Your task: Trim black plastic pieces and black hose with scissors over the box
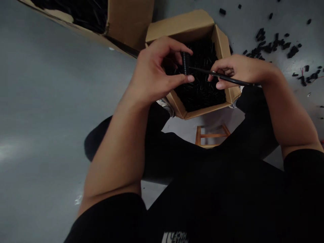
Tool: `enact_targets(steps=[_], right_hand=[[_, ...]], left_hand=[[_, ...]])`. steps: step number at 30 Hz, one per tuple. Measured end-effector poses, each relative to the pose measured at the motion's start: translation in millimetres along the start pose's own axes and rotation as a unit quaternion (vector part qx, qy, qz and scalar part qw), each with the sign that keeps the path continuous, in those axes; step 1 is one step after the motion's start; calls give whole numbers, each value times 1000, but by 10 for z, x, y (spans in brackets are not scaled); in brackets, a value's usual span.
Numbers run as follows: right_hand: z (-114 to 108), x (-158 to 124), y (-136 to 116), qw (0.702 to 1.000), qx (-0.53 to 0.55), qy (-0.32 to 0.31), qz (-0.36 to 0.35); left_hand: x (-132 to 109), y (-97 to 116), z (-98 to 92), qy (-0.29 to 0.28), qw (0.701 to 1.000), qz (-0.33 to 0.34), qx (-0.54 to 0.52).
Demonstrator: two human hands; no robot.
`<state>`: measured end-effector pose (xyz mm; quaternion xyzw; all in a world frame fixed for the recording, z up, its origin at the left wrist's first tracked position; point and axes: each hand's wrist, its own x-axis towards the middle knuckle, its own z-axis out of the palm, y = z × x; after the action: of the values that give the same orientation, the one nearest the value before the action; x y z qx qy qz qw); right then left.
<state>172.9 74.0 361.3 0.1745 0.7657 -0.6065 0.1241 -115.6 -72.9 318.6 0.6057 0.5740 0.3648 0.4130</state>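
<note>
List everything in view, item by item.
Open cardboard box: one, tan, on the floor beyond the knees.
Small parts: many, black, heaped inside that box.
Second cardboard box: one, tan, top left, holding black pieces.
Loose pieces: many, black, scattered on the floor, upper right.
Ribbed strip: one, black, between the left hand's fingers.
Cable: one, black, gripped in the right hand.
Stool: one, orange-brown wood, partly visible below the box.
Floor: one, grey, under everything.
Shirt: one, black, bottom of view.
Trousers: one pair, black, below the box.
Left hand: one, bare, over the box.
Right hand: one, bare, over the box's right edge.
</note>
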Motion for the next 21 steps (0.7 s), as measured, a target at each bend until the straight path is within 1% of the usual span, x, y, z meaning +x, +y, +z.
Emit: enact_targets(steps=[4,9,11,16,21], right_hand=[[7,7,-20,1000,3,10,-4],[-25,9,51,999,-29,9,-16],[-30,1,79,999,-31,10,-6],[-19,-8,105,1000,-27,12,3],[-17,8,98,1000,-14,2,-27]], left_hand=[[4,-22,-2,13,999,-31,-39],[-6,-22,13,39,992,-60,-105],[-10,1,15,37,991,-65,-108],[-15,64,14,9,995,-50,-85],[-13,13,37,31,993,-52,-97]])
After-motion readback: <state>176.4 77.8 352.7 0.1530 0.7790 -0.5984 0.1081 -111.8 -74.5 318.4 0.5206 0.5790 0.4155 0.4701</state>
